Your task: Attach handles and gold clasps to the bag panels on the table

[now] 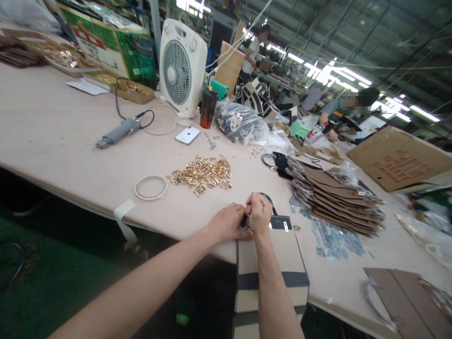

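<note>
My left hand (229, 222) and my right hand (259, 214) meet at the top edge of a beige and black bag (282, 256) that lies over the table's near edge. Both hands have their fingers pinched together on the bag's black top strap; what sits between the fingertips is hidden. A small gold clasp (296, 228) lies on the table just right of the bag's top. A heap of gold metal clasps (203, 174) lies on the table beyond my hands.
A stack of brown flat pieces (335, 195) sits to the right, a tape ring (150, 187) to the left. Farther back: an electric screwdriver (118, 133), phone (187, 135), tumbler (208, 108), white fan (181, 66), bags of parts (243, 125), a cardboard box (399, 157). Other people work at the far end.
</note>
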Tool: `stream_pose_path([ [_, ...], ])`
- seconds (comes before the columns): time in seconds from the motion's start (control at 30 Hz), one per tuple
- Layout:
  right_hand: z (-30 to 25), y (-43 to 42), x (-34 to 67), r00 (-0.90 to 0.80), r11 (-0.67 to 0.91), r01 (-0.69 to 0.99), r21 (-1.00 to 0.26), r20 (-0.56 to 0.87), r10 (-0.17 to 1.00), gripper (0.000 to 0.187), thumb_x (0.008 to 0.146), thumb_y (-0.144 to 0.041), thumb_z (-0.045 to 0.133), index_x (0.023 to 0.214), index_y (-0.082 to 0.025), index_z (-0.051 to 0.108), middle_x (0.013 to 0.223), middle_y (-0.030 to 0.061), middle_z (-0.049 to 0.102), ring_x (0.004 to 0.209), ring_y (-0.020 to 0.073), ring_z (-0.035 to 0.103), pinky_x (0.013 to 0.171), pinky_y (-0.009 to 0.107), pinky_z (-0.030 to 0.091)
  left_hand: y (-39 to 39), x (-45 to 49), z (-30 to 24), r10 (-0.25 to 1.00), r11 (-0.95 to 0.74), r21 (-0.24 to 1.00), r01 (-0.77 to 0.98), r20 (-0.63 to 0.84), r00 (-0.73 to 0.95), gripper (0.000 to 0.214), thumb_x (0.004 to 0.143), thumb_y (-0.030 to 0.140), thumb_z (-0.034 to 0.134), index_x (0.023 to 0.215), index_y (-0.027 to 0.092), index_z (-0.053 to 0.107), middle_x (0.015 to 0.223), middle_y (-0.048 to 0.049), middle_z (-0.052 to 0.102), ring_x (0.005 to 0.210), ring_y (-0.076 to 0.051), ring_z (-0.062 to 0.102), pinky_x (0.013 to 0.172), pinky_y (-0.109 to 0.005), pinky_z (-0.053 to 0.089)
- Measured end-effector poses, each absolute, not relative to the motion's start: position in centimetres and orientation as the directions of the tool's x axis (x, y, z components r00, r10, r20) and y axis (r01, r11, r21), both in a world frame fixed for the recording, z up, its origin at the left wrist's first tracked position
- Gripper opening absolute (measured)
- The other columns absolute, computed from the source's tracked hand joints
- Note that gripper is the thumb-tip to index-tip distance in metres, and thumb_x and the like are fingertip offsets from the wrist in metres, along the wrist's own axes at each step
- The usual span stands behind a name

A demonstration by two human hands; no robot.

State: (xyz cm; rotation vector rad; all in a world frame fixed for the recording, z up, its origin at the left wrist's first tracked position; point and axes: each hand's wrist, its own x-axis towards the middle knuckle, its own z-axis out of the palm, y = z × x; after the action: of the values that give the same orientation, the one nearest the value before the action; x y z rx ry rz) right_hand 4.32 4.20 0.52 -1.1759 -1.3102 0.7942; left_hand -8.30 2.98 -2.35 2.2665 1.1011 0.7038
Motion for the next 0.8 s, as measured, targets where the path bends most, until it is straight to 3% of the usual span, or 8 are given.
stream_pose_path([
  [0.17, 1.6, 3.2, 4.8, 0.153, 0.290, -0.004, -0.957, 0.286, 0.946, 0.042, 0.099, -0.047, 0.059, 0.067, -0.020, 0.055, 0.046, -0.0088, 0.040, 0.038, 0.0080, 0.034, 0.039, 0.022, 0.027, 3.0, -8.5, -2.1, 0.807, -0.538, 0.664, 0.520, 0.227, 0.545, 0.054, 0.070, 0.052, 0.089, 0.105, 0.021, 0.062, 0.107, -0.0075, 0.068, 0.102, -0.030, 0.062, 0.085, -0.040, 0.051],
  [0.3, 2.5, 2.1, 4.6, 0.150, 0.425, -0.111, -0.898, 0.408, 0.901, 0.042, 0.100, -0.045, 0.057, 0.066, -0.021, 0.053, 0.047, -0.0084, 0.038, 0.038, 0.0085, 0.033, 0.040, 0.023, 0.025, 3.2, -8.6, -2.1, 0.790, -0.550, 0.696, 0.462, 0.254, 0.558, 0.055, 0.068, 0.051, 0.090, 0.107, 0.022, 0.063, 0.110, -0.0074, 0.069, 0.105, -0.029, 0.063, 0.090, -0.039, 0.050],
  [0.47, 1.5, 1.4, 3.9, -0.036, 0.319, 0.083, -0.944, 0.317, 0.948, 0.046, 0.099, -0.042, 0.060, 0.060, -0.021, 0.049, 0.049, -0.0060, 0.042, 0.044, 0.0094, 0.037, 0.045, 0.024, 0.030, 3.6, -8.6, -2.2, 0.753, -0.590, 0.706, 0.392, 0.307, 0.582, 0.048, 0.069, 0.045, 0.087, 0.101, 0.019, 0.062, 0.104, -0.0079, 0.071, 0.096, -0.028, 0.066, 0.088, -0.038, 0.050],
  [0.53, 1.6, 1.5, 4.0, -0.009, 0.295, 0.055, -0.954, 0.295, 0.956, 0.045, 0.099, -0.042, 0.060, 0.061, -0.021, 0.049, 0.048, -0.0067, 0.041, 0.042, 0.0092, 0.036, 0.043, 0.024, 0.028, 3.7, -8.7, -2.3, 0.754, -0.586, 0.709, 0.392, 0.301, 0.584, 0.050, 0.068, 0.049, 0.088, 0.100, 0.020, 0.063, 0.104, -0.0073, 0.071, 0.096, -0.028, 0.066, 0.088, -0.038, 0.050],
  [0.67, 2.6, 1.9, 4.5, 0.140, 0.407, -0.117, -0.906, 0.391, 0.910, 0.041, 0.099, -0.044, 0.057, 0.065, -0.022, 0.050, 0.047, -0.0083, 0.039, 0.038, 0.0088, 0.032, 0.040, 0.023, 0.026, 3.8, -9.0, -2.6, 0.759, -0.584, 0.705, 0.402, 0.298, 0.579, 0.061, 0.063, 0.055, 0.092, 0.105, 0.021, 0.064, 0.109, -0.0068, 0.070, 0.101, -0.028, 0.065, 0.090, -0.038, 0.050],
  [0.8, 2.1, 1.7, 4.5, 0.191, 0.363, -0.078, -0.928, 0.344, 0.919, 0.045, 0.096, -0.045, 0.060, 0.060, -0.022, 0.044, 0.048, -0.0074, 0.040, 0.041, 0.0082, 0.034, 0.043, 0.023, 0.028, 3.3, -8.7, -1.6, 0.785, -0.558, 0.708, 0.432, 0.283, 0.552, 0.050, 0.068, 0.052, 0.089, 0.098, 0.021, 0.064, 0.101, -0.0062, 0.070, 0.095, -0.026, 0.065, 0.083, -0.035, 0.050],
])
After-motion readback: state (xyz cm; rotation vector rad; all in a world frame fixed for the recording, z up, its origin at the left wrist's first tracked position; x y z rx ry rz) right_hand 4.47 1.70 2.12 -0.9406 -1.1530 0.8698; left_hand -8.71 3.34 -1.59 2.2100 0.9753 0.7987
